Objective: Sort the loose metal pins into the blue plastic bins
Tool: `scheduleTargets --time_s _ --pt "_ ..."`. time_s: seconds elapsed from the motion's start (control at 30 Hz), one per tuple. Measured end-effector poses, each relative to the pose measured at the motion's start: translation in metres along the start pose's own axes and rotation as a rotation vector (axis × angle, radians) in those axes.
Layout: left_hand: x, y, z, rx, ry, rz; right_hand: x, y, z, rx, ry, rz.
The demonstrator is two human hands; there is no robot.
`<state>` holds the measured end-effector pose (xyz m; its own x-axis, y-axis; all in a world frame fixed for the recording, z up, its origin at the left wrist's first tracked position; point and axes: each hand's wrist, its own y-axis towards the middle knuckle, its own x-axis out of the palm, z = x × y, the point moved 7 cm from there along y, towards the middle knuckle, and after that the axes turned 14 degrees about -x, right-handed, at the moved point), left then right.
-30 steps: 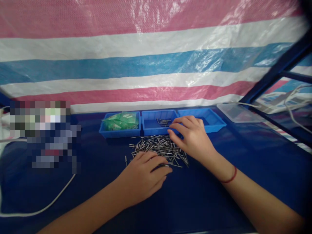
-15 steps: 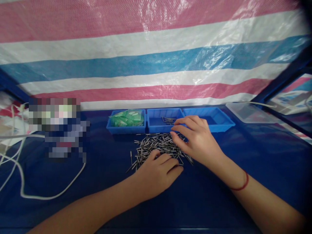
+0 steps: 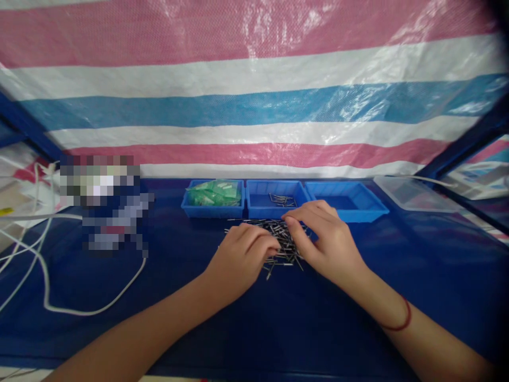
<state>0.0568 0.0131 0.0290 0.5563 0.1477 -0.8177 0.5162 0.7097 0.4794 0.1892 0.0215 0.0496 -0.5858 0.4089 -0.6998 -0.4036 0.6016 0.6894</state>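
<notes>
A heap of thin metal pins with thicker ends, which look like blind rivets (image 3: 284,239), lies on the blue table (image 3: 302,323). My left hand (image 3: 244,254) covers the heap's left side, its fingers curled down and their tips partly hidden. At the right side is my right hand (image 3: 332,233), fingers bent and thumb tip close to the index fingertip. Whatever may be inside either hand is hidden. Just behind the heap, the middle blue tray (image 3: 254,199) contains several more rivets (image 3: 282,200).
The left blue tray (image 3: 185,206) holds a green plastic bag (image 3: 214,193). A third blue tray (image 3: 368,204) stands on the right, beside a clear plastic lid (image 3: 411,193). White cables (image 3: 47,286) curve across the left side, near a blurred-out object. Striped sheeting (image 3: 238,109) hangs behind.
My left hand has moved up and left onto the heap, its fingers more curled. My right thumb and index finger have come closer together. The view has shifted slightly.
</notes>
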Motion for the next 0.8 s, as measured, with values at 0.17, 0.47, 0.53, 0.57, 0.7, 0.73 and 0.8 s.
scheduleTargets --time_s 0.17,0.47,0.53,0.57,0.7,0.73,0.8 --pt "-0.014 0.006 -0.018 -0.065 -0.055 0.023 0.016 -0.001 -0.015 0.042 0.330 -0.091" --pt "-0.013 0.009 -0.026 -0.076 -0.279 -0.128 0.045 -0.011 -0.013 0.326 0.693 -0.227" --pt "-0.014 0.011 -0.033 -0.143 -0.406 -0.136 0.048 -0.013 -0.011 0.377 0.799 -0.234" --pt "-0.013 0.011 -0.038 -0.199 -0.475 -0.136 0.050 -0.014 -0.011 0.395 0.848 -0.231" --pt "-0.002 0.008 -0.053 -0.475 -0.817 -0.141 0.052 -0.014 -0.011 0.449 0.967 -0.209" --pt "0.002 0.007 -0.055 -0.530 -0.895 -0.153 0.053 -0.013 -0.012 0.458 0.981 -0.209" --pt "0.008 0.005 -0.055 -0.602 -0.987 -0.187 0.053 -0.013 -0.015 0.469 1.006 -0.211"
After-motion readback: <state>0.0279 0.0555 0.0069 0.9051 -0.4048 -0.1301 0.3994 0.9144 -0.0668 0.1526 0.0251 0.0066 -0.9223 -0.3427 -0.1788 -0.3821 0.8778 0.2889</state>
